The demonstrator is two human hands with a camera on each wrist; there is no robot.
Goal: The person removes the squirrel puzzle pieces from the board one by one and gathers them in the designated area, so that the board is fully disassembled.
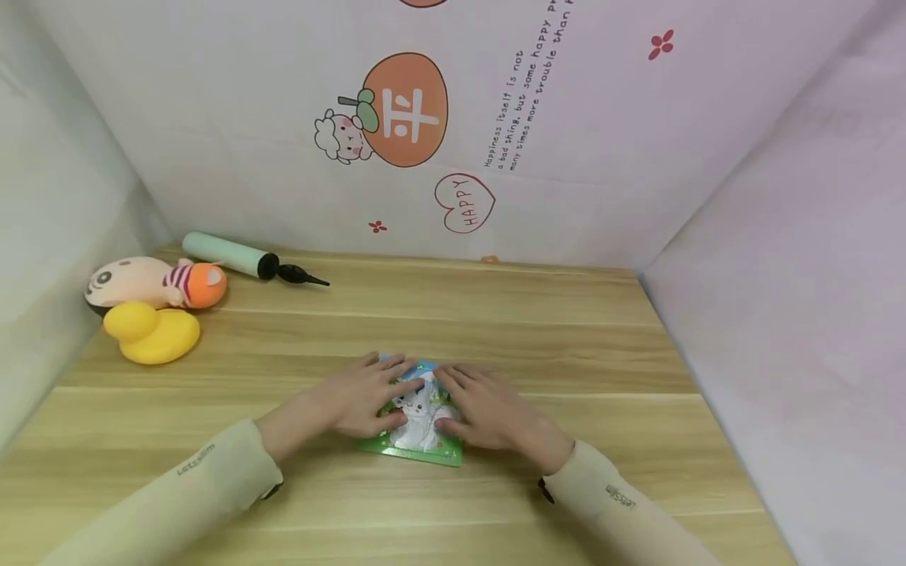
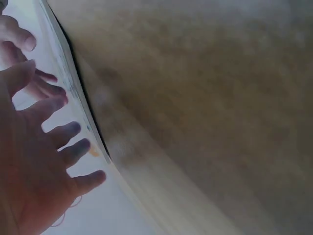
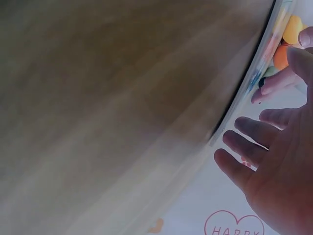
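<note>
**Asker:** Near the front middle of the table, what are the two hands doing?

**Describer:** Both lie flat, palms down, on a small picture card. The left hand (image 1: pixel 361 397) covers its left side and the right hand (image 1: pixel 488 413) its right side. Fingers are straight and slightly spread, gripping nothing. The fingertips nearly meet over the middle. The wrist views show the same spread fingers, though they are blurred.

**Asker:** Where is the card, and what is it like?

**Describer:** The card (image 1: pixel 418 428) lies flat on the wooden table (image 1: pixel 495 330), between the hands and partly under them. It has a green border and a white cartoon animal in the middle. I judge it thin, light and fairly stiff, like printed board. Whether it is made of separate pieces I cannot tell. Lying flush on smooth wood, it would likely slide when pushed and be hard to pinch from above. The bare near edge, or a corner, looks the easiest place to get a fingertip under.

**Asker:** What else is around?

**Describer:** Well apart, at the far left, sit a yellow duck toy (image 1: pixel 152 332), a soft doll (image 1: pixel 152 283) with an orange end, and a pale green hand pump (image 1: pixel 244 258) with a black nozzle. White sheets with cartoon prints wall in the table on three sides. Nothing stands between the hands and the card.
</note>
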